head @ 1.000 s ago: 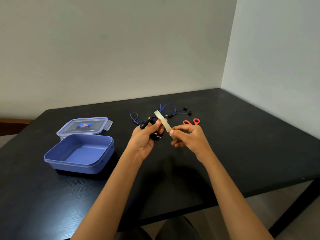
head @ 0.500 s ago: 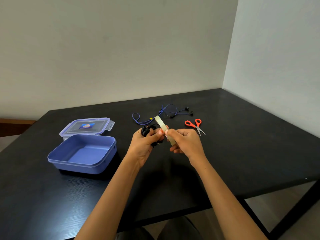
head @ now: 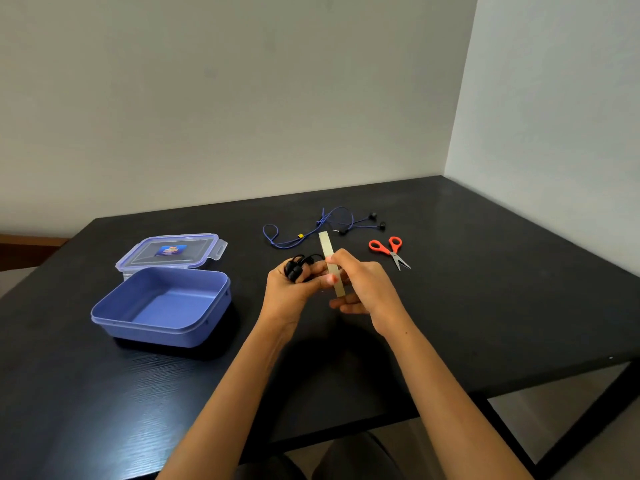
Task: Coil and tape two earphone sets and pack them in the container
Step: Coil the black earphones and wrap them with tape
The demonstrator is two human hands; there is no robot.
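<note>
One coiled earphone set (head: 297,269), tape strip (head: 327,244) pinched

worktop (head: 485,306): black, set into the wall corner
box (head: 114,315): left side, open
lid (head: 169,252): just behind box
blue earphones (head: 322,226): far middle, loose
scissors (head: 389,249): right of earphones

- The table (head: 485,306) in front of you is black, wood-grained, with a soft sheen.
- Your container (head: 194,327) is smooth blue plastic; its lid (head: 214,249) is clearer plastic with a glossy label.
- The scissors (head: 391,249) have orange plastic handles and bare metal blades.
- The tape strip (head: 327,245) you pinch looks pale and matt.
- Your black earphones (head: 296,270) have smooth plastic buds.
</note>
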